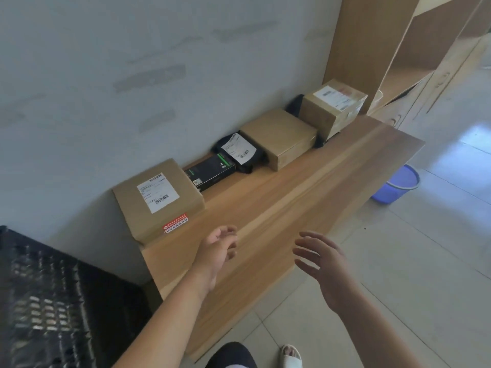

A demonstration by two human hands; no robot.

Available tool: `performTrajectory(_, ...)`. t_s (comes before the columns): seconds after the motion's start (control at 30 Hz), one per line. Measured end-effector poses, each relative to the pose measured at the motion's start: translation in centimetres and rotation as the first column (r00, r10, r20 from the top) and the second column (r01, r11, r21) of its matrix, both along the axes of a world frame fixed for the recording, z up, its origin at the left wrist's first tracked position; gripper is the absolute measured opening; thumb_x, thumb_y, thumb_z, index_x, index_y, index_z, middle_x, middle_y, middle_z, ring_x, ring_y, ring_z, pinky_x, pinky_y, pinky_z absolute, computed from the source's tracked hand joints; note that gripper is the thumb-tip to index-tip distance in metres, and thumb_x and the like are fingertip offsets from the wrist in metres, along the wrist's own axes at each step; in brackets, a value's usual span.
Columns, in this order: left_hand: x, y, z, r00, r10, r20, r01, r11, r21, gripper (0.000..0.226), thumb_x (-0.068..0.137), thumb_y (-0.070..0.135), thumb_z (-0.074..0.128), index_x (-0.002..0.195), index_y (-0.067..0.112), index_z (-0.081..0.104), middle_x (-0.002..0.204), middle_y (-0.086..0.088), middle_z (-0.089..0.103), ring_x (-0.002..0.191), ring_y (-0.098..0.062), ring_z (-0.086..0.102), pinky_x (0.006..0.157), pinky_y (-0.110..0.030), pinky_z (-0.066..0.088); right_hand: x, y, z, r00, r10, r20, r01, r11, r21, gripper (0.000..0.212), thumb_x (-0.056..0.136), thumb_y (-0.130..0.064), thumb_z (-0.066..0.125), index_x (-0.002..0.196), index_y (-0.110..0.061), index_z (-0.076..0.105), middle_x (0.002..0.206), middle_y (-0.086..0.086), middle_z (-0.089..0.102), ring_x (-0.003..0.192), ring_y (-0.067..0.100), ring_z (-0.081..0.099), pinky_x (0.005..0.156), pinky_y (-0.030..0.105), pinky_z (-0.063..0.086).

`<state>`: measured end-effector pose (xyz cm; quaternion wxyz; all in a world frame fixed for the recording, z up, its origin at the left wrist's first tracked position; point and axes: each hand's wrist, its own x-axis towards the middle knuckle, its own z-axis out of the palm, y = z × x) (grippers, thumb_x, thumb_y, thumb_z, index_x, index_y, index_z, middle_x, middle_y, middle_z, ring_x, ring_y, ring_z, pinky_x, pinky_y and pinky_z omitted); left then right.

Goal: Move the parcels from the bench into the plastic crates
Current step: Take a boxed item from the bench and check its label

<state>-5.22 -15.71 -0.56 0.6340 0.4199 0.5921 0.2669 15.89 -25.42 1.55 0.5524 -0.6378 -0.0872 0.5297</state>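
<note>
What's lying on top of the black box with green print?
A black mailer bag with a white label overlaps the far end of the black box. How much box lies beneath is covered.

You had no lettering sharp enough to read. The nearest cardboard box [159, 200] carried a white shipping label [157, 192] with barcodes and a red sticker [175, 222] on its front edge, both blurred. The black carton [210, 171] showed green and white print, illegible. The black mailer bag [239, 152] bore a white barcode label, and the far taped box [333, 107] another label with a red mark, also unreadable.
</note>
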Motion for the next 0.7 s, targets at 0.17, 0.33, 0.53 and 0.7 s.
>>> performTrajectory(0.17,1.0,6.8,-0.5,0.954,-0.058,-0.293,0.078,0.995,0.058,0.032,0.095,0.02,0.069,0.126,0.026,0.062,0.132,0.001,0.06,0.116,-0.019,0.059,0.104,-0.041,0.049,3.5,4.6,-0.5,0.997,0.075,-0.031,-0.075,0.997,-0.019,0.016,0.101,-0.011,0.062,0.11,-0.01,0.075,0.106,0.015,0.076,0.1,0.03,0.073,0.082,0.041,0.057)
performTrajectory(0.33,2.5,18.4,-2.3,0.782,-0.185,-0.596,0.291,0.953,0.086,0.063,0.09,0.021,0.074,0.147,0.021,0.048,0.152,-0.007,0.047,0.122,-0.026,0.058,0.102,-0.04,0.051,6.4,9.8,-1.9,0.991,0.133,0.016,-0.132,0.989,-0.06,0.016,0.1,-0.01,0.064,0.11,-0.01,0.076,0.106,0.015,0.077,0.099,0.029,0.073,0.083,0.04,0.058)
performTrajectory(0.53,5.2,31.8,-6.3,0.54,-0.297,-0.787,0.419,0.906,-0.055,0.093,0.082,0.029,0.083,0.159,0.018,0.032,0.162,-0.015,0.033,0.146,-0.035,0.037,0.115,-0.047,0.04,10.2,16.1,-2.4,0.971,0.216,0.105,-0.193,0.962,-0.192,0.015,0.1,-0.015,0.064,0.11,-0.014,0.076,0.108,0.012,0.076,0.103,0.027,0.073,0.092,0.045,0.059)
performTrajectory(0.7,6.0,37.7,-9.6,0.282,-0.368,-0.886,0.465,0.86,-0.21,0.13,0.071,0.042,0.092,0.164,0.016,0.005,0.169,-0.014,0.015,0.155,-0.039,0.017,0.122,-0.055,0.026,12.2,19.7,-3.5,0.968,0.219,0.123,-0.183,0.951,-0.25,0.014,0.098,-0.016,0.067,0.109,-0.016,0.076,0.106,0.01,0.077,0.102,0.027,0.073,0.091,0.045,0.059)
